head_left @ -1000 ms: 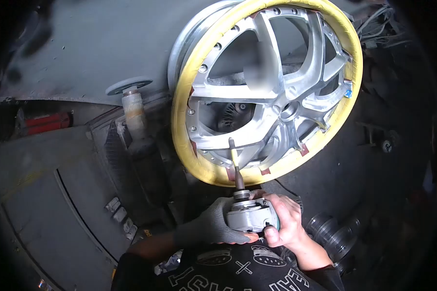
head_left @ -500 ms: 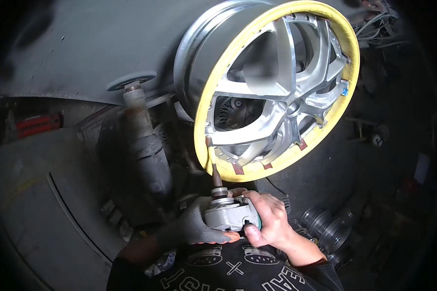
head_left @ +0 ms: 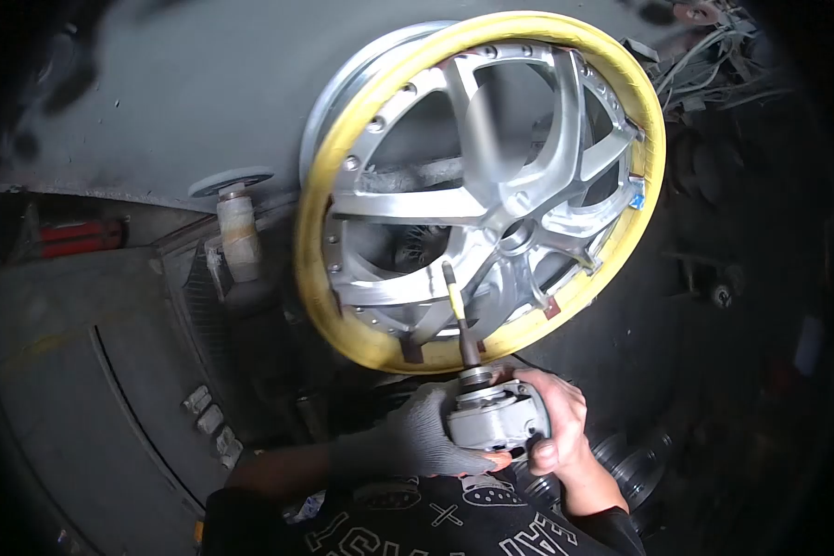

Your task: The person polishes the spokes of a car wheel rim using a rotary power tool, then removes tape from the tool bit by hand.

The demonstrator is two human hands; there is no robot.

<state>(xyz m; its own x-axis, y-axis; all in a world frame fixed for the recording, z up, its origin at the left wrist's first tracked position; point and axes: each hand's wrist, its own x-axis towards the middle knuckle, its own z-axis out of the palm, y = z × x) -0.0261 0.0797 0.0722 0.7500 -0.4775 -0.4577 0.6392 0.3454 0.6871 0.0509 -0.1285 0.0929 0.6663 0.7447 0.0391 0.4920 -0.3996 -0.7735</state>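
Two hands around grinder, tip near spoke edge, open gap above

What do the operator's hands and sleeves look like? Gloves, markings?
Left hand: grey knit glove with orange showing at the fingers and a long cuff. Right hand: no glove. Both sleeves are black and end short of the wrists. No cables or markings visible on either sleeve.

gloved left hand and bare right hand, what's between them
The head view shows the power tool between the left hand and the right hand, its grey housing held by both.
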